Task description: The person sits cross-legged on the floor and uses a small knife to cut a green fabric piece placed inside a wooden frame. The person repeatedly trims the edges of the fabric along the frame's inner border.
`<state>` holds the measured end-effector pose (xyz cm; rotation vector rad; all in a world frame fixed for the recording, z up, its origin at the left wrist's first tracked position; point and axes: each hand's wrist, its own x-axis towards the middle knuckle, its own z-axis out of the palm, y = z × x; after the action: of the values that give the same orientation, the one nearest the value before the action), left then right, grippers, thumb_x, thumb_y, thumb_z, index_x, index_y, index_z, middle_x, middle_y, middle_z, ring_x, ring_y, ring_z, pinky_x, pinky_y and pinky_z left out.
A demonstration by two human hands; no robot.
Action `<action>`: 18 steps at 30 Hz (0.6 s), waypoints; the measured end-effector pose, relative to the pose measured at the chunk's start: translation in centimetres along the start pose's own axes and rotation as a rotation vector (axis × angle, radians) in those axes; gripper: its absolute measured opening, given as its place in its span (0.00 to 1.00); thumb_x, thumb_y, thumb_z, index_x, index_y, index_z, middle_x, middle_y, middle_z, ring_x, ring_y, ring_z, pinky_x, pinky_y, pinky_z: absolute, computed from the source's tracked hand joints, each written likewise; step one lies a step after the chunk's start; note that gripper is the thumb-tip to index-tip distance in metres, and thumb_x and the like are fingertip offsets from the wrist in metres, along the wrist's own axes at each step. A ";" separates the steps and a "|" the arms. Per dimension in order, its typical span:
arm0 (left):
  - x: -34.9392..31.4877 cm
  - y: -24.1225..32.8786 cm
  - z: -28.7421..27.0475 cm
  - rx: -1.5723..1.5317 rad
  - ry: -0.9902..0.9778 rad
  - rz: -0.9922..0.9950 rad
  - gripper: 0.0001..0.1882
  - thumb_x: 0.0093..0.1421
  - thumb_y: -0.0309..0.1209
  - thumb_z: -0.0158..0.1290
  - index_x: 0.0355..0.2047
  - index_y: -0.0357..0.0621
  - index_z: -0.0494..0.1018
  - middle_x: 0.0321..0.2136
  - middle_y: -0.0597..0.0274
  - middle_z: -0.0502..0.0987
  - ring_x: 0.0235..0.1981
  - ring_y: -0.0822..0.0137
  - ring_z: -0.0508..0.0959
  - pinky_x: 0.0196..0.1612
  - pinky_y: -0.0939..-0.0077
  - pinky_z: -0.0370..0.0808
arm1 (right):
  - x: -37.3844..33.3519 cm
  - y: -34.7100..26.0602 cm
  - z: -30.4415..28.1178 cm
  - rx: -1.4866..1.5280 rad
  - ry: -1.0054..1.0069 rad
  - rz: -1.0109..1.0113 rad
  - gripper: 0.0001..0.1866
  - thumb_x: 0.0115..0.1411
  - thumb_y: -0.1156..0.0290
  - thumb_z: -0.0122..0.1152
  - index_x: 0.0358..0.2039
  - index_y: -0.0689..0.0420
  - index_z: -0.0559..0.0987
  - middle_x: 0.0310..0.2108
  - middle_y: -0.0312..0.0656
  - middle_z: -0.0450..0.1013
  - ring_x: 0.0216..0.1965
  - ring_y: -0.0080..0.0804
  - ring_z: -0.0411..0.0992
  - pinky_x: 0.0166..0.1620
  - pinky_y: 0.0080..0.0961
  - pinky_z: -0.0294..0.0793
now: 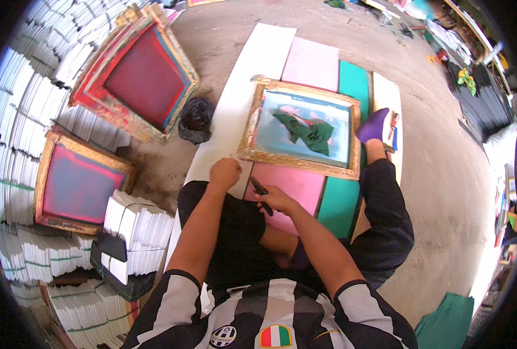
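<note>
My right hand (280, 200) is closed around a dark, slim tool (259, 187), whose ends stick out on both sides of the fingers; its exact kind is unclear. Curled into a fist, my left hand (226, 173) is beside the near left corner of a wooden-framed printing screen (299, 167). Anything inside that fist is hidden. The screen lies flat in front of both hands, with pale blue mesh. A crumpled dark green cloth (309, 135) rests on it, with a pinkish piece at its far end.
White, pink and green boards (330, 206) lie beneath the screen. My purple-socked foot (373, 125) presses near its right side, beside small tools (393, 131). To the left are red framed screens (145, 75), a black plastic bag (196, 120) and tied white stacks (139, 232).
</note>
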<state>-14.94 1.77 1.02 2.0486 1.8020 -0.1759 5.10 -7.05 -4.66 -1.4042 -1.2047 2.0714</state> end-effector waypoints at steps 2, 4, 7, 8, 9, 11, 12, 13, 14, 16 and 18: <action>0.5 -1.4 0.5 -0.016 0.023 -0.131 0.14 0.56 0.41 0.61 0.36 0.45 0.83 0.39 0.48 0.83 0.42 0.48 0.82 0.45 0.54 0.79 | 0.0 0.4 -0.1 0.005 0.031 -0.010 0.21 0.66 0.64 0.60 0.56 0.61 0.73 0.29 0.41 0.75 0.25 0.29 0.76 0.28 0.26 0.76; 0.7 -1.4 0.3 -0.007 0.059 -0.223 0.15 0.56 0.39 0.61 0.38 0.41 0.82 0.41 0.46 0.82 0.42 0.47 0.83 0.45 0.55 0.79 | -0.5 0.7 -1.1 -0.067 0.070 -0.022 0.22 0.66 0.65 0.59 0.57 0.61 0.72 0.30 0.42 0.75 0.25 0.29 0.76 0.28 0.27 0.76; 1.0 -1.4 0.3 0.013 0.079 -0.329 0.15 0.56 0.36 0.61 0.39 0.40 0.81 0.42 0.45 0.82 0.43 0.47 0.83 0.45 0.55 0.80 | -2.2 1.1 -2.0 0.072 0.142 0.006 0.22 0.66 0.67 0.57 0.58 0.62 0.71 0.30 0.43 0.75 0.25 0.29 0.76 0.28 0.27 0.76; 1.3 -1.8 1.0 0.018 0.091 -0.351 0.15 0.56 0.36 0.61 0.40 0.40 0.81 0.43 0.45 0.82 0.44 0.47 0.83 0.45 0.56 0.80 | -2.7 1.4 -2.4 0.098 0.186 0.006 0.21 0.65 0.67 0.57 0.57 0.62 0.71 0.30 0.43 0.75 0.24 0.30 0.76 0.28 0.27 0.76; 1.4 -1.6 0.9 0.024 0.104 -0.368 0.15 0.56 0.36 0.62 0.40 0.41 0.81 0.44 0.45 0.82 0.44 0.48 0.83 0.45 0.56 0.80 | -3.2 1.9 -3.1 0.126 0.234 0.005 0.20 0.65 0.68 0.57 0.56 0.62 0.72 0.30 0.43 0.75 0.24 0.30 0.75 0.28 0.28 0.76; 1.1 -1.2 0.9 0.040 0.103 -0.368 0.15 0.55 0.36 0.62 0.40 0.41 0.81 0.43 0.45 0.82 0.44 0.48 0.83 0.45 0.56 0.81 | -4.2 3.2 -4.5 0.148 0.320 -0.011 0.19 0.64 0.70 0.57 0.53 0.63 0.72 0.29 0.43 0.74 0.24 0.30 0.75 0.28 0.28 0.76; 0.8 -0.7 0.5 0.049 0.104 -0.366 0.15 0.55 0.36 0.63 0.40 0.41 0.81 0.43 0.46 0.82 0.44 0.49 0.83 0.45 0.56 0.81 | -4.4 4.1 -5.4 0.144 0.363 -0.028 0.17 0.64 0.71 0.57 0.52 0.63 0.72 0.29 0.43 0.74 0.23 0.30 0.74 0.28 0.29 0.76; 0.7 -0.4 0.2 0.057 0.098 -0.366 0.16 0.54 0.37 0.63 0.40 0.41 0.81 0.42 0.46 0.82 0.44 0.49 0.83 0.45 0.57 0.81 | -4.9 4.7 -6.3 0.137 0.402 -0.045 0.16 0.63 0.72 0.58 0.50 0.64 0.72 0.28 0.43 0.74 0.23 0.30 0.74 0.28 0.29 0.76; 0.5 -0.1 0.0 0.065 0.092 -0.367 0.17 0.54 0.38 0.64 0.40 0.41 0.81 0.42 0.46 0.82 0.43 0.49 0.83 0.45 0.57 0.81 | -5.4 5.3 -7.3 0.113 0.454 -0.016 0.13 0.62 0.74 0.58 0.46 0.64 0.72 0.27 0.41 0.73 0.22 0.31 0.73 0.28 0.29 0.76; 0.3 0.6 -0.4 0.088 0.076 -0.345 0.18 0.54 0.40 0.65 0.40 0.42 0.81 0.42 0.47 0.82 0.43 0.50 0.83 0.44 0.58 0.81 | -6.2 6.2 -9.2 0.082 0.569 0.005 0.13 0.62 0.73 0.58 0.45 0.65 0.73 0.26 0.41 0.73 0.22 0.30 0.72 0.28 0.29 0.76; 0.2 1.4 -0.6 0.120 0.051 -0.290 0.19 0.53 0.42 0.66 0.40 0.42 0.80 0.43 0.48 0.82 0.44 0.51 0.83 0.42 0.58 0.81 | -6.9 7.6 -11.3 0.052 0.675 0.015 0.12 0.62 0.73 0.58 0.43 0.65 0.73 0.26 0.41 0.72 0.22 0.30 0.72 0.27 0.29 0.76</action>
<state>-13.64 2.08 1.79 1.8731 2.1634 -0.3230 19.36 -11.15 -8.42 -1.8678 -0.8409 1.4187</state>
